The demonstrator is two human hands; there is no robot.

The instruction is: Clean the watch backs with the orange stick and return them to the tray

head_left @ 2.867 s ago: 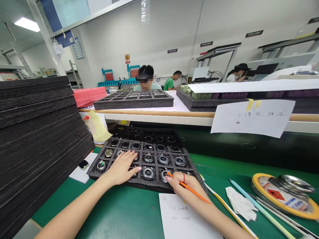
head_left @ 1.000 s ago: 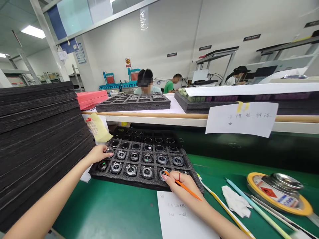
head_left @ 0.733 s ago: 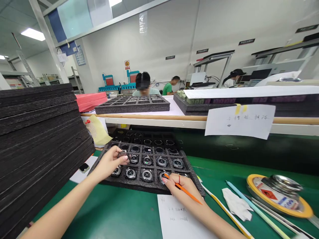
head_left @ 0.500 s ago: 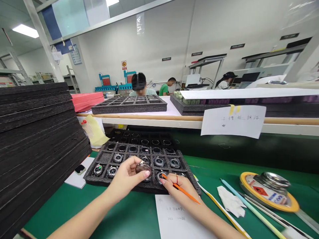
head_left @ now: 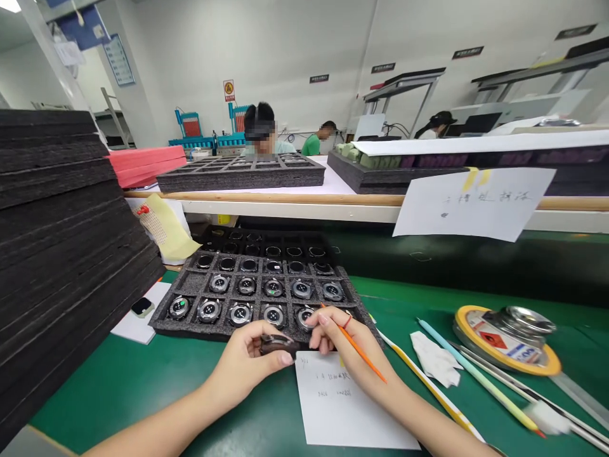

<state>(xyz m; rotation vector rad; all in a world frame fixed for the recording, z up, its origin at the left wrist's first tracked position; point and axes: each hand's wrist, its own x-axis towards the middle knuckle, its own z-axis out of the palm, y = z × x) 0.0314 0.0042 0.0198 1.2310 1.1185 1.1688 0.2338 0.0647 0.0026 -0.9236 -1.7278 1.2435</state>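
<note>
Left forearm [head_left: 176, 416]: angled up-right from the bottom edge. Left hand [head_left: 247, 358], lower centre: thumb [head_left: 280, 362] and fingers [head_left: 257, 330] opposed in a pinch grip, thumb pointing right. Right forearm [head_left: 419, 412]: angled up-left from lower right. Right hand [head_left: 340, 333], right of centre: fingers curled, just beside the left hand.

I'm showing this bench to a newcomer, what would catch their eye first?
Probably the foam tray of round watch bodies near the middle. At its front edge, the left hand holds a dark watch body, the right hand an orange stick. A tall stack of black foam stands at far left.
</note>
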